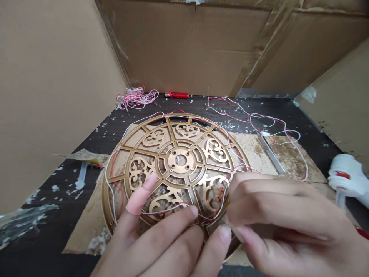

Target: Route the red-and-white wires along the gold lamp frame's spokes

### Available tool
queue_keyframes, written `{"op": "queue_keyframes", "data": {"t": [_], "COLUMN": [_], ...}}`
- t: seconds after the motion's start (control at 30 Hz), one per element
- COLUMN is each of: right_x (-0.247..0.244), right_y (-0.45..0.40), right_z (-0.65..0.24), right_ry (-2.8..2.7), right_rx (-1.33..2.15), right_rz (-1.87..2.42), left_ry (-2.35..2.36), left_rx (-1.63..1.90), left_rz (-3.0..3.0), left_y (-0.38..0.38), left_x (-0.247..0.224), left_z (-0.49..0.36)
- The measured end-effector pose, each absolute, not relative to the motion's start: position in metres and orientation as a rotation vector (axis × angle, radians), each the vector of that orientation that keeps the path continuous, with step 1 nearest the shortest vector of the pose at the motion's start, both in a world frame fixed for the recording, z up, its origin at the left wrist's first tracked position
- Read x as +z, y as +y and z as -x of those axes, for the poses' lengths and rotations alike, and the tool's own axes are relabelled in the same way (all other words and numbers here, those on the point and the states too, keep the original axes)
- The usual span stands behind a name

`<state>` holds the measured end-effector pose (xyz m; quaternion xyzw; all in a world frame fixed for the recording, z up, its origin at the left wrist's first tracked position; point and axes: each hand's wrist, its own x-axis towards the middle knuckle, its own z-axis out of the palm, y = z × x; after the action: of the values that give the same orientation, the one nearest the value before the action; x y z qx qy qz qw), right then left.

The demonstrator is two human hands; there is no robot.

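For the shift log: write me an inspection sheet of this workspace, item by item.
Surface: dark table, littered; stained cardboard sheet on it.
Job's things: gold wheel, on the sheet.
Clutter: white scraps, red lighter, metal strip.
Hands: left hand over the wheel's near side; right hand at its near right, fingertips together; anything gripped is hidden.
Cables: red and white wires along the wheel, loose loops at right; tangled bundle back left.
Surroundings: cardboard walls left, back, right; other people, nothing seen.

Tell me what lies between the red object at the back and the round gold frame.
In the head view, a strip of dark tabletop separates the red object from the round gold frame; red and white wires run along the frame's far rim.
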<state>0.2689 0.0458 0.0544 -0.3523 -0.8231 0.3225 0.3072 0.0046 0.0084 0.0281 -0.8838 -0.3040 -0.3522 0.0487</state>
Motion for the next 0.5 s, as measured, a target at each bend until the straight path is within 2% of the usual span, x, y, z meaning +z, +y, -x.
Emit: {"op": "queue_keyframes", "data": {"t": [0.4,0.5], "right_x": [0.0551,0.0578], "right_y": [0.0443,0.0440], "right_z": [-0.2688,-0.2693], "right_ry": [-2.155,-2.146], "right_rx": [0.863,0.865], "right_rz": [0.925,0.929], "left_ry": [-0.934,-0.899], "left_rx": [-1.060,-1.169], "left_rz": [2.671,2.641], "left_y": [0.0067,0.0089], "left_x": [0.0307,0.0345], "left_z": [-0.0037,-0.0086]}}
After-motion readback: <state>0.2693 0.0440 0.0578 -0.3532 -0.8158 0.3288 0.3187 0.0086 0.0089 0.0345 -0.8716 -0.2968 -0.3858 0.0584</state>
